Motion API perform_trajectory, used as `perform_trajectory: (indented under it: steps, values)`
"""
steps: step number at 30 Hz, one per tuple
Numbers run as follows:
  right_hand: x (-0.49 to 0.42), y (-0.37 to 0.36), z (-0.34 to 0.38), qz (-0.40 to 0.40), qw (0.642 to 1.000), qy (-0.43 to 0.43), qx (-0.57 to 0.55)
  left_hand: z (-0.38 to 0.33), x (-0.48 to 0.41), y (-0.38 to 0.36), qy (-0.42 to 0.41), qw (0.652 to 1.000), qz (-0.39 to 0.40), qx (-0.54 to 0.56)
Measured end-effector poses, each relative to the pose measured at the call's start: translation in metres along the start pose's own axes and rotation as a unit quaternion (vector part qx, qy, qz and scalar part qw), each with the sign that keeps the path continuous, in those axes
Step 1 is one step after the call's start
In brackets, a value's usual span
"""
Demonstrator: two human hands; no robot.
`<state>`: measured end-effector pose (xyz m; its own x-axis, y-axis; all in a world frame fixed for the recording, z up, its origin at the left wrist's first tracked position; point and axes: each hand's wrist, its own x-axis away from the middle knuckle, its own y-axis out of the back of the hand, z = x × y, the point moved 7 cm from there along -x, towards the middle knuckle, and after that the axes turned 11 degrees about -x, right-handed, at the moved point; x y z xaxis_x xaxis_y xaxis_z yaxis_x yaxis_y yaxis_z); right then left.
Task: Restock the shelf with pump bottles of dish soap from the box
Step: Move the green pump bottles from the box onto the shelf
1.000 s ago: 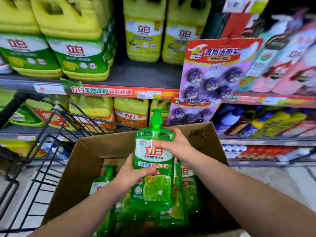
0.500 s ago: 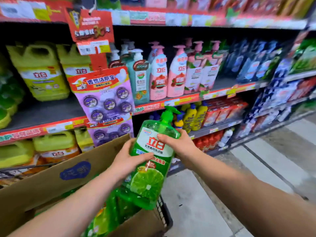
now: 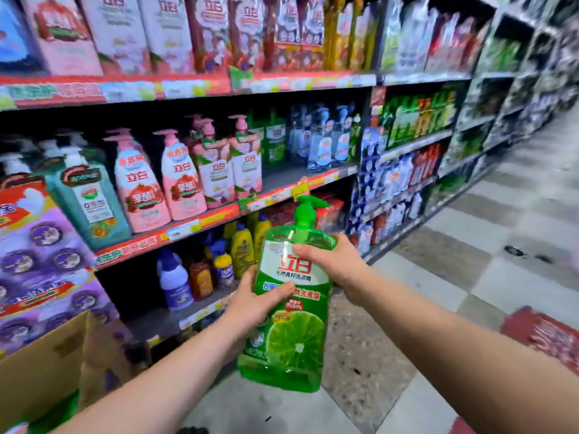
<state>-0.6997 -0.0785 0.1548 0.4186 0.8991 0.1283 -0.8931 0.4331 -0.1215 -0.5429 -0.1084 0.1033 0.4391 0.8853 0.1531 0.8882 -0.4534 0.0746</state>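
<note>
A green pump bottle of dish soap with a lime picture on its label hangs upright in the aisle, held by both hands. My left hand grips its left side at mid height. My right hand clasps its shoulder from the right, just under the pump. The cardboard box shows only as a corner at the lower left. On the middle shelf, green bottles of the same kind stand behind the pink ones, with a bare gap of shelf in front of them.
Pink pump bottles and a teal one fill the middle shelf's left part. Purple hanging packs cover the shelf front at far left. Small yellow and blue bottles stand on the shelf below. The tiled aisle floor runs off to the right.
The view has swung right and up, away from the box and towards the shelves. The green bottle has come out over the floor, still in both hands and now more upright.
</note>
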Motion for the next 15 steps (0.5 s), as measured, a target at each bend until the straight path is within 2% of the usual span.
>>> perform_trajectory:
  steps: [9,15]
  values:
    - [-0.051,0.110,0.003,-0.095,0.995,-0.002,-0.028,-0.005,-0.076,-0.103,0.020,0.994,0.101,-0.023]
    - [-0.125,0.158,0.022,-0.120,0.993,0.010,-0.020,-0.018,-0.164,-0.152,0.026,0.986,0.159,-0.037]
